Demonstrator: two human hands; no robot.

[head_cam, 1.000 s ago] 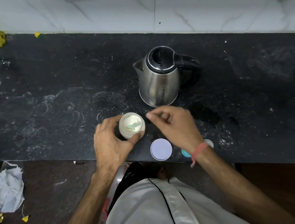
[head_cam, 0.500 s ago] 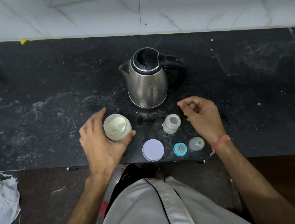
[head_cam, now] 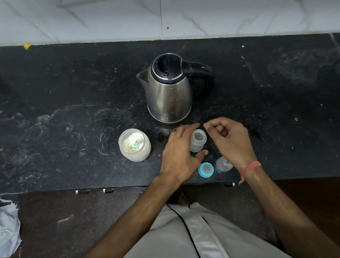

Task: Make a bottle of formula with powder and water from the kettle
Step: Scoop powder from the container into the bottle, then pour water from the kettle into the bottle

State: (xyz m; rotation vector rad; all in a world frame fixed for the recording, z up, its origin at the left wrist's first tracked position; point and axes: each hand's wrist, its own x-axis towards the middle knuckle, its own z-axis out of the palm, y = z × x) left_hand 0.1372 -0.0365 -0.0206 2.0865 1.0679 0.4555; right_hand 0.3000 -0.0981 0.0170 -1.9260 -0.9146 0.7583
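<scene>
**Bottle steadied, powder jar standing by**

Left hand [head_cam: 178,157] is on the bottle [head_cam: 197,140], fingers curled round its far side and thumb pressing the near side low down; that looks like a bracing grip, there to stop a light, narrow bottle tipping on the counter [head_cam: 53,114]. The bottle stands upright with its mouth open, just in front of the kettle [head_cam: 168,89].

Right hand [head_cam: 229,140] hovers just beside the bottle's mouth, fingers loosely curled with thumb and forefinger pinched narrow. Whether anything sits in that pinch I cannot tell; nothing shows.

The jar [head_cam: 134,144] of powder stands uncapped to the left, a pale green scoop lying in the powder. It's near enough that a scoop can go across to the bottle without a long carry.

At the counter's near edge, the blue ring [head_cam: 206,169] and the clear cap [head_cam: 223,164] sit side by side, out of the way until closing time. The kettle has its lid down, spout to the left and handle to the right, handy for a right-hand pour.

My read: powder or water goes in next, with nothing visibly in the bottle yet.
</scene>
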